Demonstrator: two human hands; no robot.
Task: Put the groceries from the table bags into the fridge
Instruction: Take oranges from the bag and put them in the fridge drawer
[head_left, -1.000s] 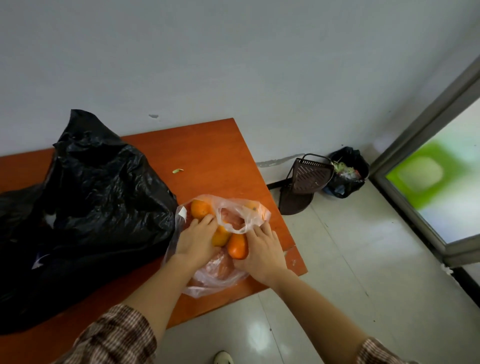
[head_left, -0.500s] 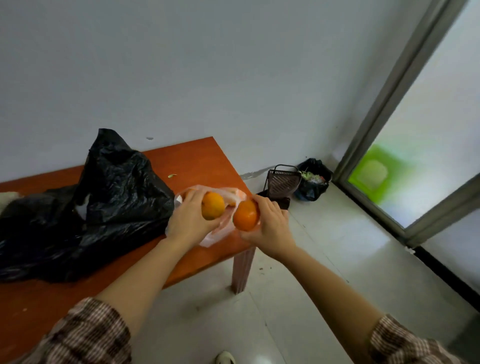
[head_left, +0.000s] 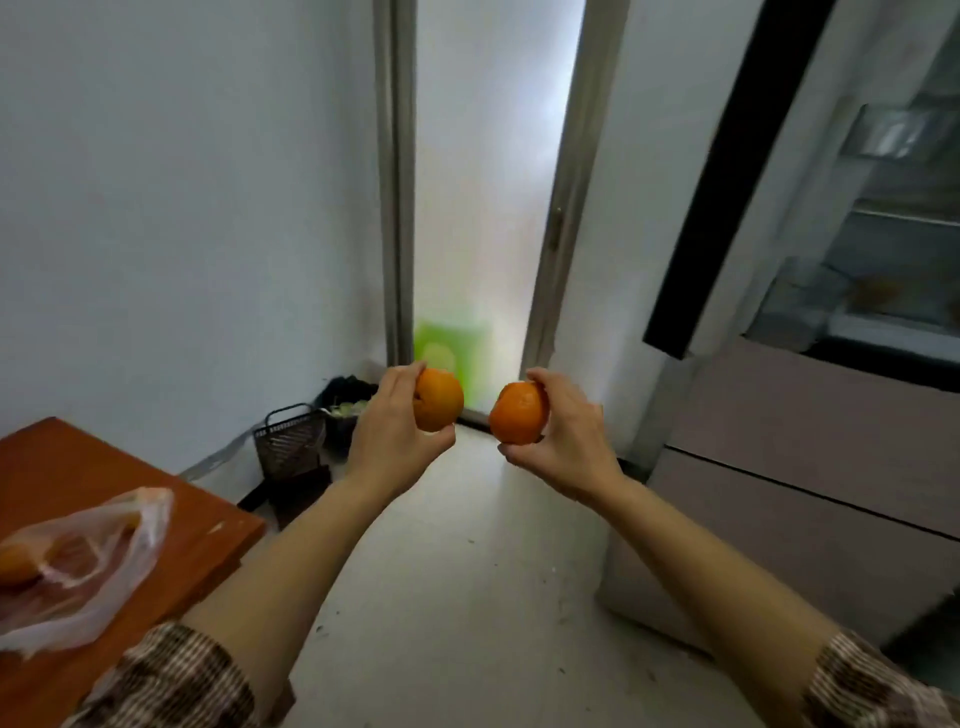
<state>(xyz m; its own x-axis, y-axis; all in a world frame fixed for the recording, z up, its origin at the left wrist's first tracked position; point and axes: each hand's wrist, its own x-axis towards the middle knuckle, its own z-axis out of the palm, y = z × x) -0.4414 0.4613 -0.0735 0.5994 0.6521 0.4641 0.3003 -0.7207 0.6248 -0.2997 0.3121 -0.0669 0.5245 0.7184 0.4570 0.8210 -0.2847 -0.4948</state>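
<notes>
1. The fridge (head_left: 810, 447) fills the 3 o'clock side. Its pale lower drawers are closed, and up top you can make out shelves, pretty blurry.
2. The desk (head_left: 67, 467) sits at 8 o'clock, just its orange-brown corner showing.
3. A clear plastic bag (head_left: 111, 571) lies on the desk near that corner, with a bagged orange (head_left: 15, 564) visible inside.
4. The left hand (head_left: 387, 441) is mid-frame, held up over the floor with its fingers curled round the left orange (head_left: 439, 399).
5. The right hand (head_left: 563, 441) is just at its 3 o'clock, wrapped round the right orange (head_left: 519, 413).
6. The two oranges are near each other but not touching, well apart from the bag.
</notes>
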